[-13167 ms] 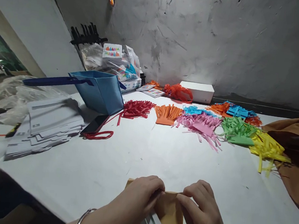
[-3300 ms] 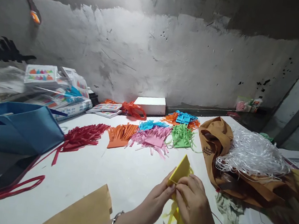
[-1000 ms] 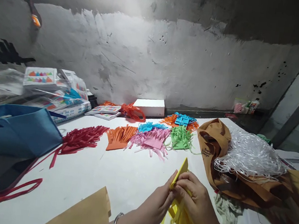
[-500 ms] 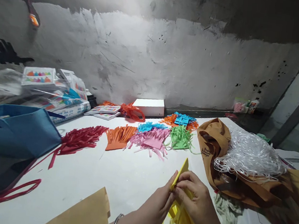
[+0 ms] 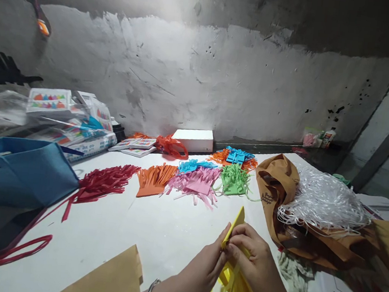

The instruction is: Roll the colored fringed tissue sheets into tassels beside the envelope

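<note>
Near the front of the white table, a yellow fringed tassel (image 5: 236, 228) is pinched in both hands, its flat uncut band standing up between them. My left hand (image 5: 206, 264), with a bracelet at the wrist, is closed on the band's left side. From the right, my right hand (image 5: 254, 256) is closed on the same tassel, fingertips meeting those of my left. Yellow strips hang below the hands, partly hidden by the right one. Beyond lie fringed tassels: a green one (image 5: 234, 181), a pink one (image 5: 199, 180), an orange one (image 5: 152, 179) and a dark red one (image 5: 108, 183).
White string (image 5: 324, 203) lies on a brown cloth bag (image 5: 273, 192) at right. A blue bag (image 5: 23, 171) and wrapped packages (image 5: 74, 123) stand at left. A brown paper envelope (image 5: 109, 279) lies at the front edge; a white box (image 5: 193, 140) sits by the wall.
</note>
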The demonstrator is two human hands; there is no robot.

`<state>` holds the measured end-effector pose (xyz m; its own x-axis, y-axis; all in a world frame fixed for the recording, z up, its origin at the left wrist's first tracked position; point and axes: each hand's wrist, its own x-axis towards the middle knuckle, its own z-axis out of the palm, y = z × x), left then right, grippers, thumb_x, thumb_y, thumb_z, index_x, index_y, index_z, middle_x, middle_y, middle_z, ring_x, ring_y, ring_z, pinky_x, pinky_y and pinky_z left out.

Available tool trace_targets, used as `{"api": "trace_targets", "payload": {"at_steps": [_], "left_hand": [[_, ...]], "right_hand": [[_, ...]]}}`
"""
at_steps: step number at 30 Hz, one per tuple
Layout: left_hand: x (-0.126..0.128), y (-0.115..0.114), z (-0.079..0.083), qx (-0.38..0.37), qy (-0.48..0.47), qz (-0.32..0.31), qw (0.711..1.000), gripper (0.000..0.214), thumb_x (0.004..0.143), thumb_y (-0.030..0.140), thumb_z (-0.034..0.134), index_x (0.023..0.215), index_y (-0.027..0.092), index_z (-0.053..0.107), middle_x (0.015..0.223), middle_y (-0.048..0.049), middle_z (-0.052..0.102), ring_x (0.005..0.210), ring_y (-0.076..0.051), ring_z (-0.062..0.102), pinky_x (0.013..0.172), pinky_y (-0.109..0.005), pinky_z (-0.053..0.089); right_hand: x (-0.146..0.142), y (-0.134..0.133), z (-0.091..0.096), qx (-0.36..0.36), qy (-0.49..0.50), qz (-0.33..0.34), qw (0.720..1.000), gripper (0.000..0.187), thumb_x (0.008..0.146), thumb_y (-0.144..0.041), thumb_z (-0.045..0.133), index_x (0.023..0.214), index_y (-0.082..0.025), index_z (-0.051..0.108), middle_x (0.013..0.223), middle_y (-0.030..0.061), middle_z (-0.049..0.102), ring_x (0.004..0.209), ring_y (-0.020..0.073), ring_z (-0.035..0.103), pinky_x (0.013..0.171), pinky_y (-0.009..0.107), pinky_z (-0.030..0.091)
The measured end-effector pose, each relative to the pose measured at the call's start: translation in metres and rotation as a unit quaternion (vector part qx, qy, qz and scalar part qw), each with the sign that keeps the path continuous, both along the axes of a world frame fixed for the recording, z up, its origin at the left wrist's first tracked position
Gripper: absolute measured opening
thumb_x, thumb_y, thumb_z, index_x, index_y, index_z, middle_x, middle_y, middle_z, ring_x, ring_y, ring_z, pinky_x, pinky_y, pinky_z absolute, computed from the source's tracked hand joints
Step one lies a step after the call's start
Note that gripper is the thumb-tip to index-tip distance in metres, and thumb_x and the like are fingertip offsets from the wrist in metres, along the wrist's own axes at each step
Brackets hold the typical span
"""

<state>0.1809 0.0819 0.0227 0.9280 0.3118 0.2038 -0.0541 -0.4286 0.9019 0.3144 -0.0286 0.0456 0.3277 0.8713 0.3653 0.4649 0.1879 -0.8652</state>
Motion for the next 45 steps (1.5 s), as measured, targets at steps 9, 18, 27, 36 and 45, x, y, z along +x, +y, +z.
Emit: {"api": "trace_targets", "payload": {"at_steps": [9, 18, 27, 36, 45], "left_hand": [[0.000, -0.004, 0.010, 0.020, 0.014, 0.000, 1.000, 0.057, 0.106, 0.044, 0.032, 0.158, 0.021, 0.026, 0.142, -0.0169, 0.058, 0.125, -0.029, 0.058, 0.108, -0.043, 0.044], [-0.001, -0.007, 0.019, 0.020, -0.009, -0.019, 1.000, 0.046, 0.106, 0.037, 0.039, 0.149, 0.024, 0.039, 0.126, -0.0104, 0.067, 0.098, -0.023, 0.064, 0.092, -0.033, 0.051], [-0.007, 0.000, 0.033, 0.048, -0.004, -0.032, 0.998, 0.040, 0.106, 0.038, 0.036, 0.140, 0.022, 0.052, 0.124, -0.0088, 0.069, 0.100, -0.021, 0.065, 0.094, -0.032, 0.050], [0.001, 0.005, 0.004, 0.229, 0.015, 0.107, 0.967, 0.040, 0.106, 0.037, 0.033, 0.137, 0.024, 0.055, 0.101, -0.0095, 0.075, 0.090, -0.025, 0.072, 0.082, -0.035, 0.057], [0.006, 0.005, 0.004, 0.451, 0.038, 0.093, 0.887, 0.038, 0.097, 0.011, 0.044, 0.135, 0.015, 0.045, 0.093, -0.0095, 0.075, 0.077, -0.026, 0.071, 0.066, -0.040, 0.061]], "right_hand": [[-0.002, 0.001, -0.001, 0.010, -0.049, -0.024, 0.998, 0.017, 0.094, -0.021, 0.054, 0.081, -0.022, 0.065, 0.095, 0.0029, 0.060, 0.094, 0.0182, 0.060, 0.083, 0.030, 0.047], [-0.012, 0.008, -0.017, 0.112, -0.228, -0.133, 0.958, 0.018, 0.078, -0.004, 0.053, 0.078, -0.022, 0.050, 0.090, 0.0018, 0.059, 0.091, 0.0204, 0.054, 0.080, 0.034, 0.045], [-0.007, 0.010, -0.014, 0.135, -0.235, -0.142, 0.952, 0.025, 0.072, 0.000, 0.051, 0.079, -0.023, 0.043, 0.087, 0.0004, 0.056, 0.087, 0.0177, 0.056, 0.075, 0.031, 0.050], [-0.009, 0.006, -0.014, 0.173, -0.372, -0.195, 0.891, 0.021, 0.087, -0.002, 0.050, 0.101, -0.018, 0.049, 0.098, 0.0082, 0.056, 0.098, 0.0234, 0.052, 0.092, 0.045, 0.046], [-0.006, 0.009, -0.026, 0.123, -0.438, -0.256, 0.853, 0.036, 0.094, -0.005, 0.043, 0.125, -0.012, 0.059, 0.119, 0.0138, 0.067, 0.113, 0.0285, 0.060, 0.108, 0.054, 0.036]]}}
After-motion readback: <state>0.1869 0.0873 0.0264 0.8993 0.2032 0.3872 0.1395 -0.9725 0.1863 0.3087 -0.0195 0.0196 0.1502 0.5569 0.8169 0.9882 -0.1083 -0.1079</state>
